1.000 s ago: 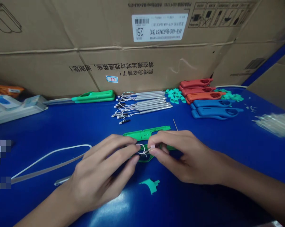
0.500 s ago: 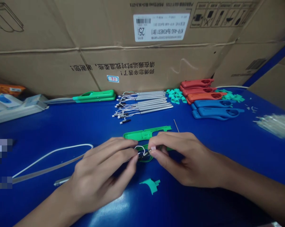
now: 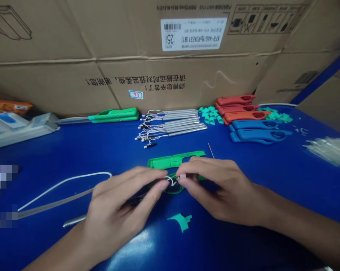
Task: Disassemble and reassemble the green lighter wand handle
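White wire (image 3: 170,178) at frame centre is pinched in the left hand (image 3: 116,203). The right hand (image 3: 223,188) grips a small pale part (image 3: 182,176) beside it. 1 green shell half (image 3: 174,192) lies partly hidden beneath both hands; another shell half (image 3: 160,162) lies just above. Teal trim piece (image 3: 182,221): lower centre. Silver tubes (image 3: 186,131): above centre, on the blue tabletop (image 3: 243,160).

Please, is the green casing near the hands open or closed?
Open. One green half lies separate, its hollow inside showing, beyond the other half, which is partly covered.
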{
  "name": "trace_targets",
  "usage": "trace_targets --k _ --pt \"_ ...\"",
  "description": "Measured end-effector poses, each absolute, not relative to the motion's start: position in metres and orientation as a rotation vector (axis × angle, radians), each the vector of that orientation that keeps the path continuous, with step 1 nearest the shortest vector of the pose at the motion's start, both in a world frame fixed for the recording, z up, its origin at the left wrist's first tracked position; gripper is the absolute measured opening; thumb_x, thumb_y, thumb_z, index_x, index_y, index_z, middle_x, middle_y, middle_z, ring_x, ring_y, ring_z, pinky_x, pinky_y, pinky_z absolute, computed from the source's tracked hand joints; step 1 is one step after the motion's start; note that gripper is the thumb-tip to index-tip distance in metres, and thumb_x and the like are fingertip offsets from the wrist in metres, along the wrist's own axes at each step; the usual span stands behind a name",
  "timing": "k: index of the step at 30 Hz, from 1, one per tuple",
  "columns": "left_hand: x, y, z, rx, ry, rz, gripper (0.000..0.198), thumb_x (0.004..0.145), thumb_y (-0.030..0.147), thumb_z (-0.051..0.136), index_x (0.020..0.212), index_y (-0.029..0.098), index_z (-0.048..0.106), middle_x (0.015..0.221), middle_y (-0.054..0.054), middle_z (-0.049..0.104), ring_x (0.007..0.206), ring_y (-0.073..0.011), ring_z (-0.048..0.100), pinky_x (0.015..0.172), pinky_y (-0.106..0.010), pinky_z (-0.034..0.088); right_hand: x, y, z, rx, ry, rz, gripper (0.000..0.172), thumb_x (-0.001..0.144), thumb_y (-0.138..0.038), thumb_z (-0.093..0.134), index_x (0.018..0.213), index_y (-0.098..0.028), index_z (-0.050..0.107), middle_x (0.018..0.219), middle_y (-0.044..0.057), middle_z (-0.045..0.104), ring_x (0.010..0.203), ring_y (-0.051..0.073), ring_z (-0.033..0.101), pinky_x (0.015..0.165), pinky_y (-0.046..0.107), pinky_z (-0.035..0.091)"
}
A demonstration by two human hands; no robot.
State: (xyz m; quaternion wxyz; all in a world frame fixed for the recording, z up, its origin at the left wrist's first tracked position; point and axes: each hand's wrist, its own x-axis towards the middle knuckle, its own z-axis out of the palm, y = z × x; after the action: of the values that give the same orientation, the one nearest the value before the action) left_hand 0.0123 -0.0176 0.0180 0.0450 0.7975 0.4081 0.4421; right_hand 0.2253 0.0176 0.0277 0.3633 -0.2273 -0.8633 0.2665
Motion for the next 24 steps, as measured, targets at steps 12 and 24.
trace_targets --k 12,24 --pt "0.0170 -0.0207 0.0187 2.308 1.226 1.335 0.010 0.086 0.011 0.069 0.091 0.019 0.066 0.084 0.003 0.072 0.074 -0.0085 0.068 0.070 -0.018 0.055 0.2219 0.0147 0.0235 -0.652 -2.184 0.698 0.011 0.094 -0.009 0.056 0.099 -0.009 0.066 0.086 0.003 0.069 0.076 0.008 0.061 0.075 0.015 0.046" --pt "0.0145 -0.0170 0.0222 2.230 1.128 1.276 0.015 0.084 0.012 0.071 0.095 0.022 0.072 0.089 0.004 0.075 0.076 -0.0066 0.070 0.069 -0.011 0.057 0.2190 0.0141 0.0250 -0.681 -2.157 0.784 0.010 0.094 -0.010 0.055 0.097 -0.012 0.064 0.083 0.000 0.066 0.074 0.006 0.060 0.073 0.013 0.045"
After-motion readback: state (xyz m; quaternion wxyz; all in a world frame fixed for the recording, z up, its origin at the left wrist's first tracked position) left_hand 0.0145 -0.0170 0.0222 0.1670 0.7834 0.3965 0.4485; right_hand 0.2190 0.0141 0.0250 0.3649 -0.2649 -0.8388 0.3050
